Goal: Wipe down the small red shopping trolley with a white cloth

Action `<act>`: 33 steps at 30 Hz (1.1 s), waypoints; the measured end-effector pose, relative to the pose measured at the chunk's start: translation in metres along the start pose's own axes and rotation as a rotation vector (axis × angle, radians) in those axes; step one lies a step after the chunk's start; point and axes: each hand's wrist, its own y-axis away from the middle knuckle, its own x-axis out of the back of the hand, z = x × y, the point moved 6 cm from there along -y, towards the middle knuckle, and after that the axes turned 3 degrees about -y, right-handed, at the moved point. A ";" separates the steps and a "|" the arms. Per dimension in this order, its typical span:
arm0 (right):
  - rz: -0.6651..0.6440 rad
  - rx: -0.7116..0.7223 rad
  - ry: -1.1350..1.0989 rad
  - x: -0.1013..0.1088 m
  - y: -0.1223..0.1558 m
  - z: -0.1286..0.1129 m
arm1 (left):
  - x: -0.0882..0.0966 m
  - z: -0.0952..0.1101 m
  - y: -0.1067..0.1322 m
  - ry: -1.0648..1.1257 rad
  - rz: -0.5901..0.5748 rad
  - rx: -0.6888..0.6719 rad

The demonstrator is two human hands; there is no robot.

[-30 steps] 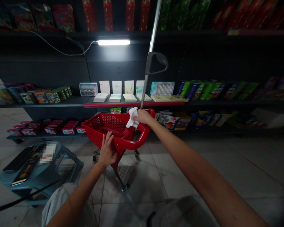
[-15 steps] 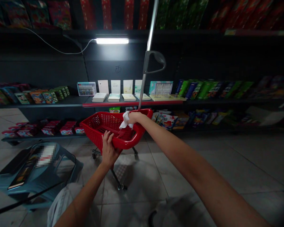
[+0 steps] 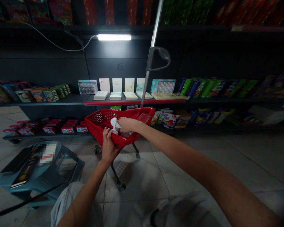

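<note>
A small red shopping cart (image 3: 97, 129) with a perforated basket stands on the tiled floor in front of me. My left hand (image 3: 109, 146) is closed over the near rim of its basket, thumb outside. My right hand (image 3: 126, 125) reaches over the cart's right side and presses a crumpled white cloth (image 3: 115, 124) against the inside of the near rim, close to my left fingers. Part of the cloth lies hidden under the right hand. A metal pole (image 3: 153, 37) with a grey loop handle (image 3: 159, 59) rises from behind the cart.
Dark shelves hold books (image 3: 117, 95), boxed sets, snack bags (image 3: 169, 119) and red packages (image 3: 53, 126). A lit tube lamp (image 3: 115, 37) hangs under the upper shelf. A blue-grey plastic stool (image 3: 68, 164) with flat dark items on it stands at the left.
My right hand has moved the cloth left and slightly down along the cart's rim, from the right side toward my left hand. My left hand keeps its grip on the rim.
</note>
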 end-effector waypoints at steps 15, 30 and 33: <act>0.534 -0.393 -0.200 0.012 0.044 0.157 | 0.013 -0.023 -0.002 0.020 -0.099 -0.091; 0.886 -0.700 -0.284 -0.016 0.091 0.202 | 0.039 -0.037 -0.004 -0.040 -0.178 -0.058; 1.031 -0.622 -0.342 -0.019 0.092 0.204 | 0.035 -0.038 -0.003 0.006 -0.163 -0.024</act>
